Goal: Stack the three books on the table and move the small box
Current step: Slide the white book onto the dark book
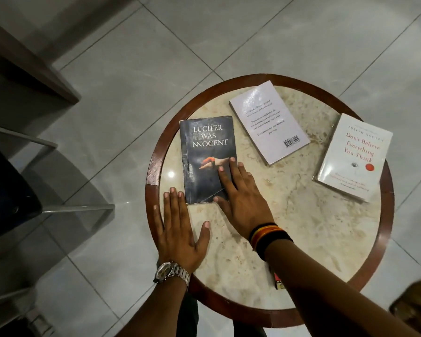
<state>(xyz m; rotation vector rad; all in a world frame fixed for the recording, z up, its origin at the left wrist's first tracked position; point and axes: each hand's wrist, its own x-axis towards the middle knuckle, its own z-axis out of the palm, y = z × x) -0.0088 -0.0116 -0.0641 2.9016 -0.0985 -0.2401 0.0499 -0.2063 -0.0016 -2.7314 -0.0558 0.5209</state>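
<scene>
Three books lie apart on a round marble table [301,227]. A dark book [206,152] titled "Lucifer Was Innocent" sits at the left. My right hand [238,193] rests flat on its lower right corner, fingers spread. My left hand [178,227] lies flat on the table beside the book's lower left corner, holding nothing. A pale book [269,121] lies back cover up in the middle. A white book [354,158] with red lettering lies at the right. A small red and black box [278,283] peeks out from under my right forearm, mostly hidden.
The table has a dark wooden rim [153,164] and stands on a grey tiled floor [122,98]. A dark chair [7,190] with metal legs is at the left. A brown object [416,307] shows at the lower right edge.
</scene>
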